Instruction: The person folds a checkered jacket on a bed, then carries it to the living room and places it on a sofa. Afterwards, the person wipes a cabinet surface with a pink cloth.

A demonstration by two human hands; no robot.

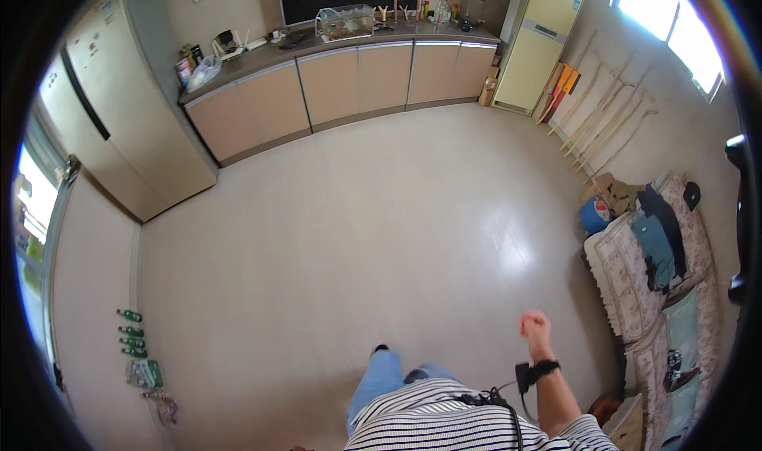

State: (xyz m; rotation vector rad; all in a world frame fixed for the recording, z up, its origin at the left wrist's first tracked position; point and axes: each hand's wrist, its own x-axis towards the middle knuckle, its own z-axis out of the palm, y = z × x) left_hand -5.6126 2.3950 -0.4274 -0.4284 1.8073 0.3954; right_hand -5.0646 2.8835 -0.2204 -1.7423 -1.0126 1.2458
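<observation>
My right hand (536,327) is held out over the bare floor (357,236), fingers curled in, with nothing visible in it. A black strap with a small box (524,377) circles that wrist, and a cable runs from it towards my waist. The nearest furniture to this hand is the sofa (619,290) on the right, apart from it. Of my left hand (302,448) only a sliver shows at the bottom edge; its fingers and any hold are hidden. One leg in blue jeans (375,379) is forward, the other further back.
A long counter (351,70) with a glass tank (348,22) runs along the far wall, between a refrigerator (137,129) and a cream-coloured cabinet unit (539,46). Wooden sticks (595,117) lean at right. Green bottles (132,332) and a pack (144,373) stand along the left wall.
</observation>
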